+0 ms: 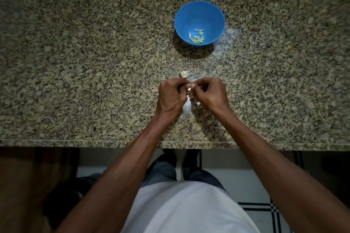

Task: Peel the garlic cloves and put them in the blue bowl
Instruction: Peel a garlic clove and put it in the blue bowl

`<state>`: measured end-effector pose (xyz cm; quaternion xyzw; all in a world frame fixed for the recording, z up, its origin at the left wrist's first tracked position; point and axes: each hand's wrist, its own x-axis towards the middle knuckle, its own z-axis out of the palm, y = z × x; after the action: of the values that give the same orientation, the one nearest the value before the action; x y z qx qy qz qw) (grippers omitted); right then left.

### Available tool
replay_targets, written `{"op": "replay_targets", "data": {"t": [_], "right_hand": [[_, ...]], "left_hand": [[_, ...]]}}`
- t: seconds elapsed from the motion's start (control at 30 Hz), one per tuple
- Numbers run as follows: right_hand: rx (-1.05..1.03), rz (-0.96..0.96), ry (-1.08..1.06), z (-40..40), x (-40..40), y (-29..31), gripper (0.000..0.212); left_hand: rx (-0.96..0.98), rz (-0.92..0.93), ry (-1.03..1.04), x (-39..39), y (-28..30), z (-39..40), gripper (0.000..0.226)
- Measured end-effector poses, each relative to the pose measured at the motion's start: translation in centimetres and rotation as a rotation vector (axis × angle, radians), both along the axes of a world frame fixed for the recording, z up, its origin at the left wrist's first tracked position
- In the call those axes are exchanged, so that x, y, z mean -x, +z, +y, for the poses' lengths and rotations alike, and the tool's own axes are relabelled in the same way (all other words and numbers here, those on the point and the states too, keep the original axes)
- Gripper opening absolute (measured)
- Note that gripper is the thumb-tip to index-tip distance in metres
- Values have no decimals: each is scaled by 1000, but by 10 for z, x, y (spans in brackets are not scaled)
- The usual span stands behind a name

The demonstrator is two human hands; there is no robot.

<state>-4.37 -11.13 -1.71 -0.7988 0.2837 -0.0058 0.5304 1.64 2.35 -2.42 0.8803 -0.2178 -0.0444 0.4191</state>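
Both hands working a garlic clove over the granite counter
Left hand and right hand are pinching it together; peeled cloves are lying in the blue bowl beyond

- A white shirt covers the belly.
- Dark grey trousers cover the legs.
- Both arms are bare, with no sleeves.

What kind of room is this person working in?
Most likely a home kitchen: a speckled granite countertop, a round blue plastic bowl holding peeled garlic cloves, and tiled floor below.
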Motion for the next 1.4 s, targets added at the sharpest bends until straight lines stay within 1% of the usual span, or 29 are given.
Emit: {"op": "replay_targets", "data": {"t": [0.07, 0.1, 0.17, 0.23, 0.37, 0.43, 0.47, 0.5, 0.57, 0.63, 0.77, 0.87, 0.93, 1.0, 1.07, 1.2, 1.3, 1.4], "right_hand": [[106, -61, 49, 4, 3, 0, 18], [123, -69, 52, 5, 5, -1, 19], [92, -40, 23, 4, 6, -3, 22], [11, -1, -14, 1, 6, -6, 24], [-162, 17, -72, -8, 8, -10, 20], [-243, 1, -86, -11, 9, -10, 14], [-281, -7, -89, -12, 9, -10, 13], [-318, -17, -88, -14, 9, -8, 13], [-394, -35, -98, -16, 8, -8, 19], [-453, -42, -116, -18, 8, -7, 22], [-497, -27, -172, -20, 10, -9, 21], [-530, -15, -185, -20, 12, -10, 24], [-526, -4, -174, -19, 12, -8, 25], [-534, 15, -164, -17, 11, -5, 24], [-638, 66, -193, -17, 9, -1, 19], [-953, 208, -287, -21, 4, 9, 13], [-1148, 281, -345, -26, 1, 13, 10], [-1261, 340, -359, -30, 1, 16, 9]], "left_hand": [[-32, 23, 15, -1, 3, -3, 13], [-55, 35, 6, -2, 3, -5, 14], [-92, 117, -17, -6, 3, -8, 13], [-95, 268, 9, -9, 4, -8, 10], [87, 720, 113, -17, 1, -6, 13], [243, 1022, 188, -19, 1, -5, 9], [321, 1140, 218, -20, 1, -6, 10], [385, 1215, 239, -21, 0, -6, 12], [486, 1276, 251, -20, 3, -8, 16], [526, 1253, 246, -15, 6, -7, 18], [380, 1012, 154, -9, 2, 0, 20], [355, 923, 89, -6, -1, 3, 25], [354, 867, 105, -4, -2, 1, 26], [340, 796, 143, -3, -5, 1, 23], [322, 718, 145, -1, -8, 1, 20], [302, 601, 116, 1, -8, 1, 12], [325, 578, 78, 1, -7, 2, 10], [350, 581, 44, 0, -8, 4, 12]]}}
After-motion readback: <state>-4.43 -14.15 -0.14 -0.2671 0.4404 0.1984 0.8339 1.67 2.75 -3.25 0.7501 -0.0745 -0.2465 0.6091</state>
